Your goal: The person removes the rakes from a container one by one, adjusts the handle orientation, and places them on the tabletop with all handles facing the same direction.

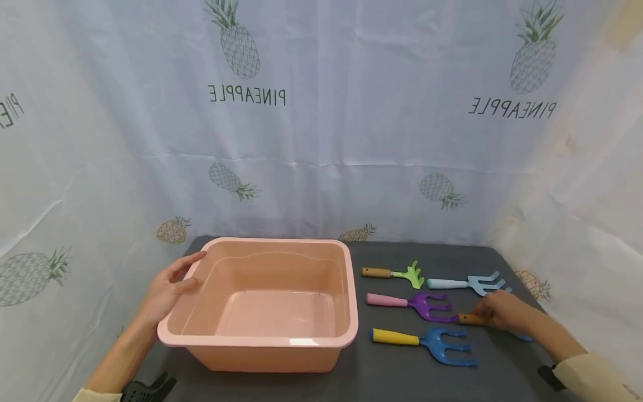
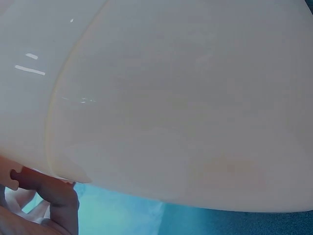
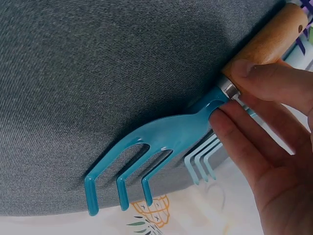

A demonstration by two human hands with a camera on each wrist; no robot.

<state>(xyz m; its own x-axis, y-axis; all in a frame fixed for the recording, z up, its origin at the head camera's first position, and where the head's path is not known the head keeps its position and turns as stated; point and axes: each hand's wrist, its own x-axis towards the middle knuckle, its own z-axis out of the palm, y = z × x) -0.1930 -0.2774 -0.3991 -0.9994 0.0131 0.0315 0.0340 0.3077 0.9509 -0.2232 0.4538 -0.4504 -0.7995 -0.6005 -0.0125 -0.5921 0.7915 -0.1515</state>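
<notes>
My left hand (image 1: 168, 291) grips the left rim of a peach-pink plastic basin (image 1: 271, 341); curled fingers (image 2: 61, 193) show at its edge in the left wrist view. Nothing lies inside the basin. At the right side of the table, my right hand (image 1: 507, 314) pinches a teal three-pronged hand rake (image 3: 166, 129) by its wooden handle, near the metal collar. The rake's prongs point down toward the grey cloth. Just left of this hand lies a purple hand rake (image 1: 424, 306) with a pink handle. A pale blue hand rake (image 1: 479, 283) lies just behind the hand.
A small green hand rake (image 1: 411, 274) with a wooden handle lies at the back, right of the basin. Nearer the front is a blue hand rake (image 1: 437, 341) with a yellow handle. Pineapple-print curtains (image 1: 321, 123) enclose the grey table (image 1: 382, 379) at the back and sides.
</notes>
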